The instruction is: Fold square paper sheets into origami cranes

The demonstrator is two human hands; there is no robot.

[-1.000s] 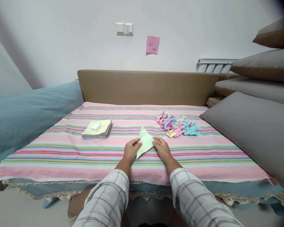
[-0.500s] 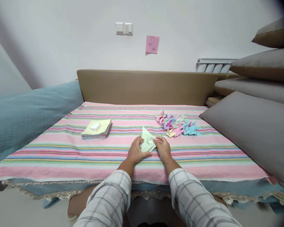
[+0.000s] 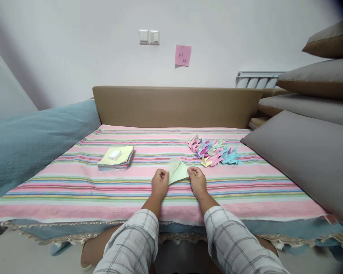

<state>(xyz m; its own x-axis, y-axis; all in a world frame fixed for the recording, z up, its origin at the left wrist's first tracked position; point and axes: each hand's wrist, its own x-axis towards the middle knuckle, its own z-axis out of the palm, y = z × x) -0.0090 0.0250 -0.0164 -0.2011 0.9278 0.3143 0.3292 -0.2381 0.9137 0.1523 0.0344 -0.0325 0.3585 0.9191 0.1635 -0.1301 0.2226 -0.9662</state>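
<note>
Left hand (image 3: 159, 182) and right hand (image 3: 197, 182): fingers pinching green paper (image 3: 178, 173) | toward striped cloth's (image 3: 231, 190) front edge | tug lightly, match edges, crease firmly

The cushions (image 3: 311, 152) are running out past the right edge, the small lower writing on the pink sticky note (image 3: 183, 56) is staying too tiny to read, and dark blur is swallowing the upper right corner.
</note>
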